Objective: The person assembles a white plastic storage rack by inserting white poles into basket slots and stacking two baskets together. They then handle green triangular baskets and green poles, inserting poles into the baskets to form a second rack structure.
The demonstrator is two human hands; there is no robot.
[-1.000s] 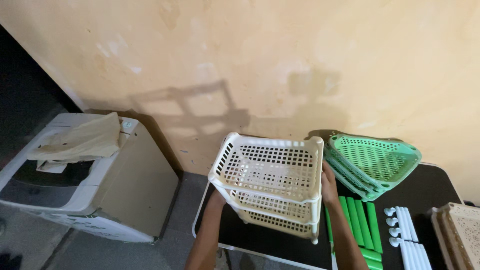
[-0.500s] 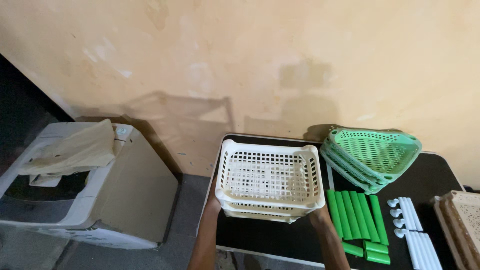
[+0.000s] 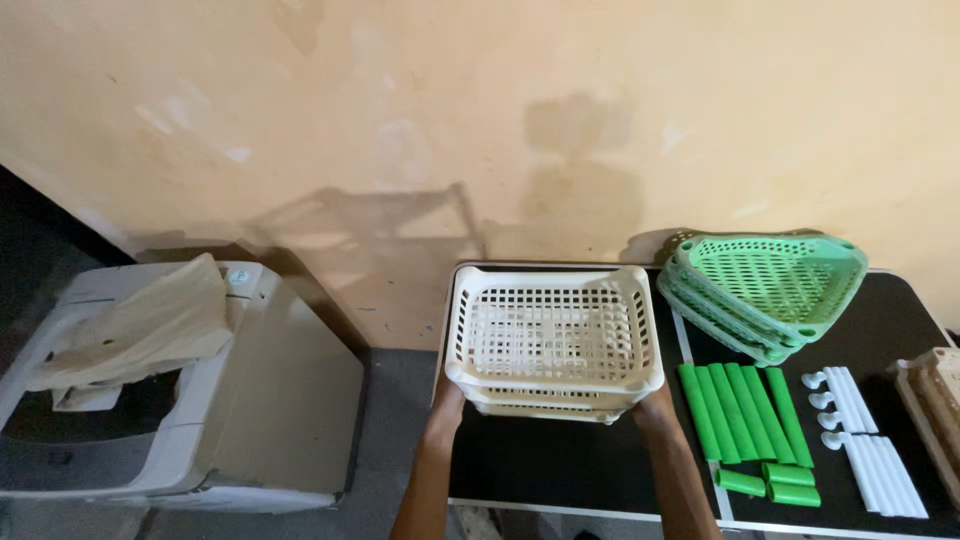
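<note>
The cream slotted plastic rack of stacked rectangular trays [image 3: 553,340] sits between the two hands, at the left part of the black surface [image 3: 560,470]. The left hand [image 3: 446,408] clasps its near left corner and the right hand [image 3: 652,408] its near right corner, each with the fingers tucked under or behind the lower trays, so a grip at both ends keeps the tiers level and together. Whether the rack's underside rests on the surface or is just clear of it cannot be told from this angle, since the lower tiers hide the contact.

To the right of the right hand, a row of green plastic tubes [image 3: 745,412] lies side by side, near the rack but apart from it, with a few short green plastic pieces [image 3: 775,482] nearer the person. Further right lie white plastic rods with rounded caps [image 3: 858,430], sorted by colour away from the green ones. Beyond the right hand, towards the wall, a stack of green perforated corner-shaped plastic trays [image 3: 770,285] leans tilted, nested into one another. At the far right edge, a beige patterned plastic tray [image 3: 935,395] is only partly in view.

Well to the left of the left hand, off the surface, stands a grey and white top-loading machine [image 3: 150,400] with a crumpled beige cloth [image 3: 140,325] draped across its lid. The yellowish plastered wall [image 3: 480,120] runs behind everything.
</note>
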